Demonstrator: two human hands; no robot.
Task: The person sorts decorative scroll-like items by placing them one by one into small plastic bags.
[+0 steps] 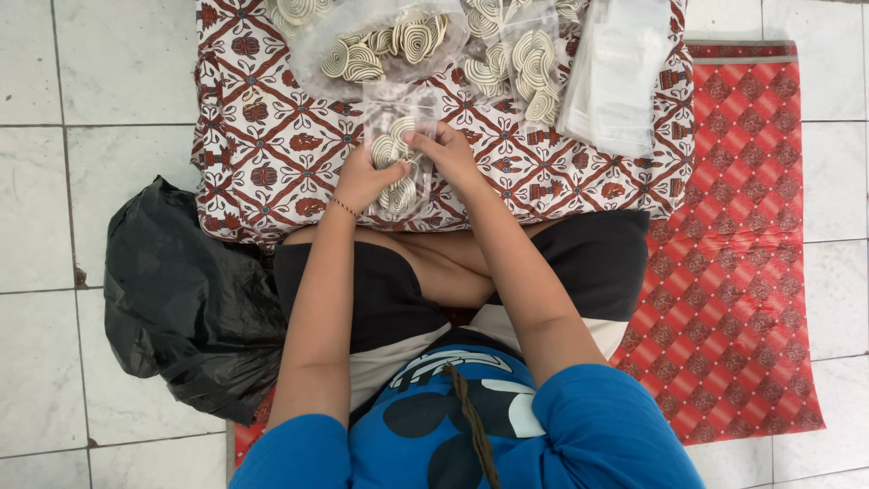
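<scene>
Person seated on floor. Left hand [362,177] and right hand [445,149] both pinch a small clear bag [398,145] of pale spiral pieces, over patterned cloth [272,136]. Filled bags [380,41] farther off; black sack [186,299] at left.

Viewpoint: head-worn camera, above the seated person.
Facing: straight down over arms and lap.
Nearness: close; the fingers [425,138] lie above frame centre, patterned cloth [272,145] around and beyond them.
Views: one only.
</scene>
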